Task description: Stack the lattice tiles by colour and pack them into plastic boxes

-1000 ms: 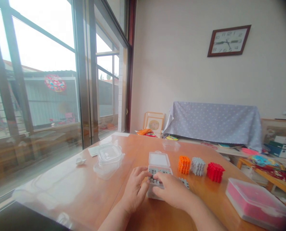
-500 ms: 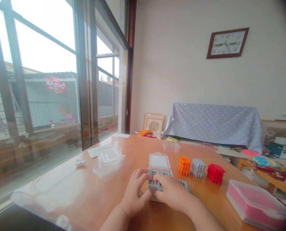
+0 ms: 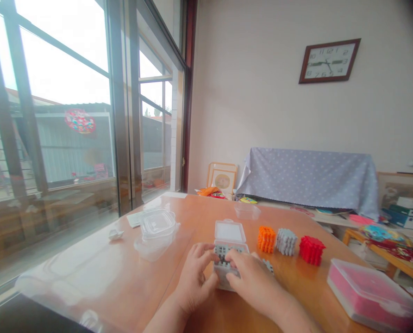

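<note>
A small clear plastic box [image 3: 223, 280] stands on the table in front of me, its hinged lid [image 3: 230, 231] swung back away from me. Flat grey toothed plastic pieces [image 3: 222, 250] fill it up to the rim. My left hand [image 3: 198, 274] curls round the left side, fingertips at the pieces and thumb near the front wall. From the right, my right hand [image 3: 253, 276] has its index finger over the pieces and its thumb against the front wall. Another grey piece [image 3: 268, 265] shows partly behind my right hand on the table.
Orange pieces [image 3: 266, 239], grey pieces [image 3: 286, 242] and red pieces [image 3: 311, 250] stand in stacks to the right. A pink-filled lidded box [image 3: 371, 291] lies at the right edge. Clear containers [image 3: 158, 226] and a crumpled scrap [image 3: 115, 235] lie left; another clear tub [image 3: 247, 212] stands farther back.
My right hand has shifted slightly, with its index finger and thumb a little to the right over the box. My left hand stays almost where it was.
</note>
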Demonstrator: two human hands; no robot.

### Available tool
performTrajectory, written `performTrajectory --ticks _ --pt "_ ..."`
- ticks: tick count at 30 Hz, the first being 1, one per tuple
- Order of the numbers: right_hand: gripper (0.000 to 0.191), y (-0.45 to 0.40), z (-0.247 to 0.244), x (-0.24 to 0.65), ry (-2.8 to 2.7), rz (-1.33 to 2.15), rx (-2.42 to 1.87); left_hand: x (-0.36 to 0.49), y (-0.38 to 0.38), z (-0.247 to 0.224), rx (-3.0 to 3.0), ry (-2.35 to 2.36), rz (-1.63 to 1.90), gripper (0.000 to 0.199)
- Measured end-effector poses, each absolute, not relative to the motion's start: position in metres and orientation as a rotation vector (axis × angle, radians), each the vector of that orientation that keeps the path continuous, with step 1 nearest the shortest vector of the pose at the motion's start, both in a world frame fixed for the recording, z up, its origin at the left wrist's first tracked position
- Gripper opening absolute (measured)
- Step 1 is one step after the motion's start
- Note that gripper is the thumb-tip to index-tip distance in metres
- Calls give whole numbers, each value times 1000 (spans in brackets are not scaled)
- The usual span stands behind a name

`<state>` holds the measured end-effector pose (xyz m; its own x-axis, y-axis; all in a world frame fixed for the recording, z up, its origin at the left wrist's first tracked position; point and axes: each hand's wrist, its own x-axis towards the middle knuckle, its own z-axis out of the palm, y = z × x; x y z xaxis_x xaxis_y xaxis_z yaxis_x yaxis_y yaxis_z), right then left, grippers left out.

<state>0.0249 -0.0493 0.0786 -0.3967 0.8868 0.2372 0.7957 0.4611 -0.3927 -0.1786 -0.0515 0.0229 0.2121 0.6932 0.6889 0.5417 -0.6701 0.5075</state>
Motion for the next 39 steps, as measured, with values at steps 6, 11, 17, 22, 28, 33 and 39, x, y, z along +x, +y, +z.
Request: performTrajectory --ticks 6,11,17,22,28,33,39 --pt "24 -53 79 22 -2307 307 -1393 -177 -52 26 2339 1216 1452 32" --pt "16 -44 83 37 -2171 320 -1308 -177 -53 26 2355 1224 1444 28" --pt "28 6 63 105 -1880 331 -1312 -179 -50 24 2366 1240 1427 23" --pt "45 32 18 158 -1840 551 -1416 -179 -49 23 2385 1231 1417 24" --pt "72 26 -7 167 -1941 762 -1467 -179 -48 22 2399 1257 1392 25" --pt "52 23 1 160 -1971 761 -1407 -179 -47 22 2402 1275 1387 26" --pt "43 11 23 151 -1709 981 -1177 -179 -48 22 2399 1266 1382 26"
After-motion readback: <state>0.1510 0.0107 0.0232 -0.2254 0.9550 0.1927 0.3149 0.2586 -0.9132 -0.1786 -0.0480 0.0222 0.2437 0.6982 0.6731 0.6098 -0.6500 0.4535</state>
